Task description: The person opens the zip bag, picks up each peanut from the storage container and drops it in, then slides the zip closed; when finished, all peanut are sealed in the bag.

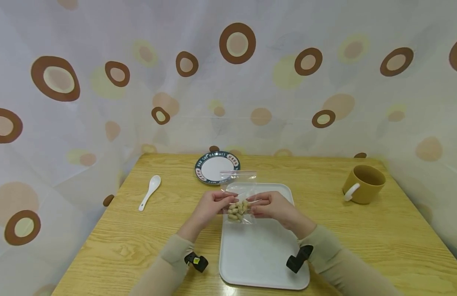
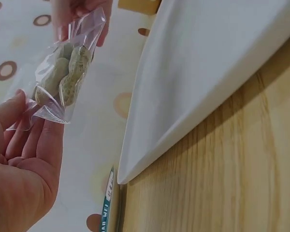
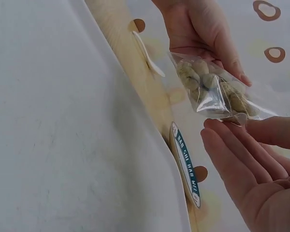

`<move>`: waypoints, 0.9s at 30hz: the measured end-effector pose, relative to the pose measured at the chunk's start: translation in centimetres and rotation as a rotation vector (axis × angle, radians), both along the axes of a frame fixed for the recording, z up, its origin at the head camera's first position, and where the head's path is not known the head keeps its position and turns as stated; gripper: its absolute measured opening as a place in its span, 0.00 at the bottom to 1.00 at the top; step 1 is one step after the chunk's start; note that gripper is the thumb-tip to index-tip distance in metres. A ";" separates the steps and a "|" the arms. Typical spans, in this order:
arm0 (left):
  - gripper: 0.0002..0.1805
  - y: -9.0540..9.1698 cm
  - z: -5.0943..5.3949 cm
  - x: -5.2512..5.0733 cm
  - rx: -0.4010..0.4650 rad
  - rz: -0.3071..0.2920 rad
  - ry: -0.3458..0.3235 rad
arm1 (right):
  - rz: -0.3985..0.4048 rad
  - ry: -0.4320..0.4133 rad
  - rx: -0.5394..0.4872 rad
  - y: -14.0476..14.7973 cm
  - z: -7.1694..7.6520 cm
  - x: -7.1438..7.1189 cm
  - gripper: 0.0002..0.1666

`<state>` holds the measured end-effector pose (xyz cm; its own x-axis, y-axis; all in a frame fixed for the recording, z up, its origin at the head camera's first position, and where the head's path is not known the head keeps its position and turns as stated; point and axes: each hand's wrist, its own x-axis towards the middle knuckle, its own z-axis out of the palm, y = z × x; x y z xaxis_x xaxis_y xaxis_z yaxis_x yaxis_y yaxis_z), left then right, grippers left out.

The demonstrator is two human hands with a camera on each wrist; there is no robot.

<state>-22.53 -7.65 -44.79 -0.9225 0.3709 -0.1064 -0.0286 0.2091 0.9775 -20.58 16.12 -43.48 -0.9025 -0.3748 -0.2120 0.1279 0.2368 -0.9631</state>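
A clear zip bag with several unshelled peanuts in its lower part is held up over the far half of a white tray. My left hand pinches the bag's left edge between thumb and fingers. On the opposite edge, my right hand pinches the plastic in the same way. In the left wrist view the peanuts show through the film beside the left thumb. From the right wrist, the bag spans both hands, raised above the tray.
Behind the tray lies a round plate with a dark green lettered rim. A white spoon rests on the wooden table to the left. At the far right stands a mustard mug with a white handle. A patterned curtain hangs behind.
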 end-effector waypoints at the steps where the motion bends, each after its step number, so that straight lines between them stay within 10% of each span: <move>1: 0.17 -0.2 0.0 0.0 0.002 0.006 -0.009 | -0.007 -0.007 -0.007 -0.1 0.0 0.0 0.24; 27: 0.21 -7.7 -1.2 -0.9 0.078 0.032 -0.204 | -0.078 -0.187 -0.121 -7.4 -1.8 -0.7 0.22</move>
<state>-23.41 -15.34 -45.97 -0.8962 0.3565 -0.2640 -0.2328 0.1287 0.9640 -21.29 8.76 -45.32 -0.8788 -0.3387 -0.3361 0.3204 0.1032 -0.9417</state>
